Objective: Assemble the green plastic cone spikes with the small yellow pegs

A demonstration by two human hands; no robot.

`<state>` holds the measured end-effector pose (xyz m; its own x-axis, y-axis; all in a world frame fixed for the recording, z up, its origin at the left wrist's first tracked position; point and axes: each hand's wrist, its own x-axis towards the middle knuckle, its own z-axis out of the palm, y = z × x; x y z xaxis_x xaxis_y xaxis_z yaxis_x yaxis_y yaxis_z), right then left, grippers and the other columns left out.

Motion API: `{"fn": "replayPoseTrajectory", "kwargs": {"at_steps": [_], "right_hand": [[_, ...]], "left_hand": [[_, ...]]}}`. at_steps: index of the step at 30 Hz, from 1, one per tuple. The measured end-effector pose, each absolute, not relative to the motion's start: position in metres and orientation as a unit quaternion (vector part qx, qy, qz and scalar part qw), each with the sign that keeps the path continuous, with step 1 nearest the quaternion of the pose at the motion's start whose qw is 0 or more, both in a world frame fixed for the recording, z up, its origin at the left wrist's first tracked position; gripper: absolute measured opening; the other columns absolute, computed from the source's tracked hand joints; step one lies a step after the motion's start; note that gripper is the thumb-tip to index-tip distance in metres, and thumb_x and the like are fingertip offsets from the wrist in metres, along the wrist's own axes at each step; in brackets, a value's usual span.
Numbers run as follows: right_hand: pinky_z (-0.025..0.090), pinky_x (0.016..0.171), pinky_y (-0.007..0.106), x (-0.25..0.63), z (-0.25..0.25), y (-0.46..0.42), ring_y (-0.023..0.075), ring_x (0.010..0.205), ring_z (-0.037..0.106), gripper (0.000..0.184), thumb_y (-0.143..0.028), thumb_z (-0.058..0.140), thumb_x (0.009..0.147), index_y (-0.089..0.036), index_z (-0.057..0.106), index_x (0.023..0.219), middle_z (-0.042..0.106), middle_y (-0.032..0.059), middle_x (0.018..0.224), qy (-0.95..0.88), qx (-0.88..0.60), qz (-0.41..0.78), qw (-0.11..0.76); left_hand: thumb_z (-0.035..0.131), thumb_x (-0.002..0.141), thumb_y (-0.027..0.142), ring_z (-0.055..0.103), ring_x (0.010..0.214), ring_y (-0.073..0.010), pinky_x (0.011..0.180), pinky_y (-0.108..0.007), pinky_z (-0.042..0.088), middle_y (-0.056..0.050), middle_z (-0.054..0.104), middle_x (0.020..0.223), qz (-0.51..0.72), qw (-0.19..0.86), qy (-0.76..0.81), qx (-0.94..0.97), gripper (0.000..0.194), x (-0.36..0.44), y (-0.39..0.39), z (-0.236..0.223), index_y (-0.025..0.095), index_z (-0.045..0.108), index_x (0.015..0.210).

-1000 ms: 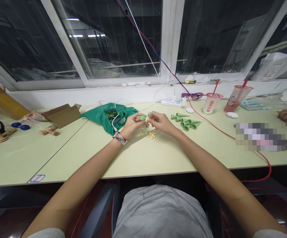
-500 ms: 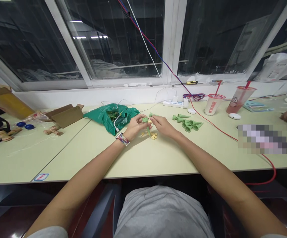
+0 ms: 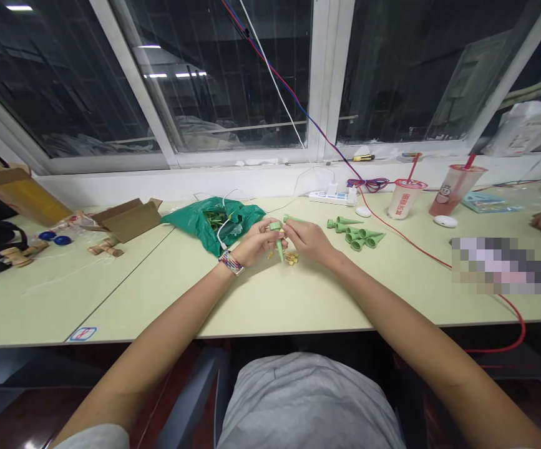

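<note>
Green plastic spikes (image 3: 280, 249) on the go here: our left hand (image 3: 251, 246) grips one, tip down, while our right hand (image 3: 308, 242) pinches a second spike (image 3: 293, 219) right up against it, both just above small tan pieces (image 3: 291, 258). More spikes (image 3: 355, 236) lie piled right of our hands, with a green plastic bag (image 3: 214, 218) to the left.

Left hand (image 3: 251, 246) gripping pale green plastic spike (image 3: 280, 251), tip down; woven wristband (image 3: 231, 262) on wrist. Right hand (image 3: 308, 242) pinching second green spike (image 3: 294, 219), angled toward far edge of tabletop (image 3: 111, 293). Small tan pieces (image 3: 291, 258) just beside hands. Green cones (image 3: 355, 234) grouped to right; green plastic bag (image 3: 214, 224) to left, holding green parts (image 3: 214, 219).
</note>
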<state>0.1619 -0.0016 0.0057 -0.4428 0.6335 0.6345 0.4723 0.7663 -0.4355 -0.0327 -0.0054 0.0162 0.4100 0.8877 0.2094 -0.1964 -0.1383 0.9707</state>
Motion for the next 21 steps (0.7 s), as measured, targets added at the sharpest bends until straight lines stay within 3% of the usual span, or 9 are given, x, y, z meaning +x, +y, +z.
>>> {"fn": "replayPoseTrajectory", "kwargs": {"at_steps": [4,9,16,18,21], "right_hand": [[0.033,0.066,0.031,0.161,0.003,0.001,0.0178,0.071,0.051,0.034,-0.039,0.034,0.110,-0.022,0.050,0.085,0.062,0.0037,0.083,-0.848,-0.332,0.045,0.411],[0.038,0.067,0.030,0.154,-0.005,0.010,0.0181,0.070,0.054,0.046,-0.045,0.030,0.110,-0.022,0.048,0.074,0.061,0.0013,0.072,-0.802,-0.340,0.210,0.443],[0.034,0.067,0.030,0.163,-0.004,0.002,0.0177,0.068,0.051,0.032,-0.040,0.039,0.108,-0.023,0.050,0.084,0.062,0.0019,0.077,-0.842,-0.320,0.103,0.423],[0.036,0.068,0.030,0.162,-0.005,0.003,0.0176,0.069,0.054,0.033,-0.040,0.037,0.108,-0.023,0.051,0.084,0.063,0.0018,0.077,-0.833,-0.315,0.141,0.432],[0.040,0.073,0.030,0.156,-0.007,0.006,0.0178,0.074,0.057,0.040,-0.046,0.036,0.109,-0.022,0.053,0.082,0.065,0.0016,0.078,-0.798,-0.300,0.232,0.468]], "left_hand": [[0.091,0.070,0.031,0.072,0.072,-0.0156,0.071,-0.028,0.058,0.001,0.066,0.080,0.465,0.602,0.279,0.586,0.043,-0.028,-0.007,0.012,0.018,0.058,0.094],[0.095,0.065,0.027,0.072,0.069,-0.0151,0.069,-0.029,0.059,0.003,0.066,0.080,0.519,0.461,0.324,0.643,0.051,-0.023,-0.009,0.010,0.020,0.053,0.094],[0.089,0.073,0.033,0.072,0.076,-0.0158,0.074,-0.030,0.059,-0.001,0.068,0.085,0.483,0.602,0.272,0.574,0.039,-0.024,-0.007,0.008,0.017,0.060,0.094],[0.091,0.071,0.033,0.071,0.075,-0.0161,0.073,-0.029,0.059,-0.001,0.068,0.084,0.491,0.573,0.286,0.591,0.042,-0.025,-0.006,0.009,0.017,0.060,0.095],[0.092,0.068,0.031,0.070,0.074,-0.0164,0.071,-0.029,0.059,0.000,0.069,0.082,0.514,0.448,0.325,0.656,0.045,-0.025,-0.009,0.012,0.019,0.059,0.097]]}}
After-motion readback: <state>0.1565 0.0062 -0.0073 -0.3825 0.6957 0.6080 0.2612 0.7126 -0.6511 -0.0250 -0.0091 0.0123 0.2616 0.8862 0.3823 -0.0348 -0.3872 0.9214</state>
